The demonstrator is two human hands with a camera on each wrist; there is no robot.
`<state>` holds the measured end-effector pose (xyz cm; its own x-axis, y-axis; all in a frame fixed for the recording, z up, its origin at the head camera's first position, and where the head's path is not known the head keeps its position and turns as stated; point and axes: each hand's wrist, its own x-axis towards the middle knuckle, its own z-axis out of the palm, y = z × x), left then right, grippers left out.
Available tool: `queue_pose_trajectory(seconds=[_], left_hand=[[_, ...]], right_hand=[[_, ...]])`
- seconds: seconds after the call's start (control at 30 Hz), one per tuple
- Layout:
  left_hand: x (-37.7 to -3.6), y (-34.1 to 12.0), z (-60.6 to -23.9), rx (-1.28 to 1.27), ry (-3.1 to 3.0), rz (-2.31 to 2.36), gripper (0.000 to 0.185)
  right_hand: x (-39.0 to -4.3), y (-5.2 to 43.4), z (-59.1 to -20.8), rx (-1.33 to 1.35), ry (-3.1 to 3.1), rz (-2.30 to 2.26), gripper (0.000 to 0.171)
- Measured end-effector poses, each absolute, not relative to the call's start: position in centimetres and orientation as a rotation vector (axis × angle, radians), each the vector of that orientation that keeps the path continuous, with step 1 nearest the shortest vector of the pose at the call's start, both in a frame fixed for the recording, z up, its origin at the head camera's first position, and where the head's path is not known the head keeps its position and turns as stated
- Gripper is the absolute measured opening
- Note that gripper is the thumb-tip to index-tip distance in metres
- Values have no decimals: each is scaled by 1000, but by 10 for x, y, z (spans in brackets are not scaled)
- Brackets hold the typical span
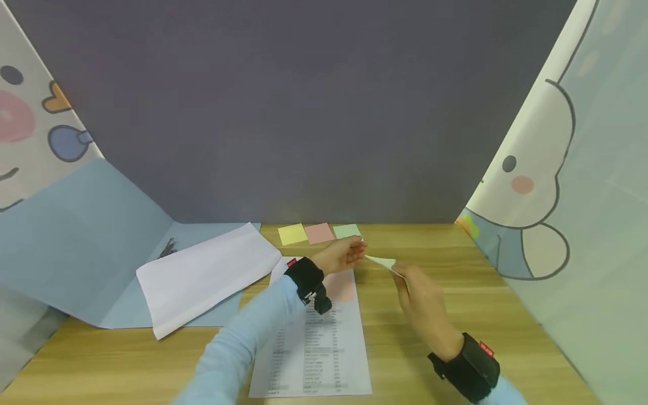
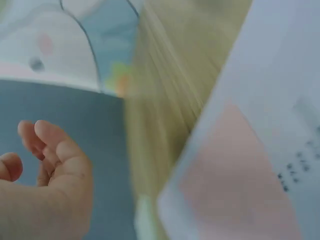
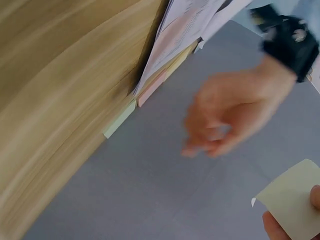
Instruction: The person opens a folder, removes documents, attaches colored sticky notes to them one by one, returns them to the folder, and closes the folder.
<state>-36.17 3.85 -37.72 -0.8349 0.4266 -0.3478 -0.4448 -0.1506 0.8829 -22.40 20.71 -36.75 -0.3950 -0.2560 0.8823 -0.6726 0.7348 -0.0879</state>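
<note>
A pale green sticky note is pinched between the thumb and fingers of my right hand, raised over the table right of the printed sheet. My left hand hovers close to its left, fingers loosely bent with nothing between them; the left wrist view shows the same bent fingers. Below the left hand lies the printed sheet, with a pink sticky note on its upper right part, partly hidden by the left wrist. Just behind the left hand is a green sticky pad.
Yellow and pink sticky pads line the table's back edge. At left a blue folder stands open, with white paper across it and a metal clip. A dark panel closes the back.
</note>
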Motion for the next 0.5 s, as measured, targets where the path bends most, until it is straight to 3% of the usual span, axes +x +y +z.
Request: queue_pose_trajectory(seconds=[0.2, 0.23, 0.3, 0.5], left_hand=[[-309, 7, -342, 213, 1697, 1826, 32], [-302, 1, -338, 225, 1725, 1786, 32], [-289, -9, -332, 268, 1797, 1699, 35], [-265, -23, -321, 319, 1928, 1561, 43]], right_hand=[[-219, 196, -366, 767, -1946, 477, 30], [-218, 194, -366, 777, -1944, 468, 29], [-216, 190, -367, 785, -1931, 447, 11], [-213, 185, -365, 810, -1841, 236, 9]])
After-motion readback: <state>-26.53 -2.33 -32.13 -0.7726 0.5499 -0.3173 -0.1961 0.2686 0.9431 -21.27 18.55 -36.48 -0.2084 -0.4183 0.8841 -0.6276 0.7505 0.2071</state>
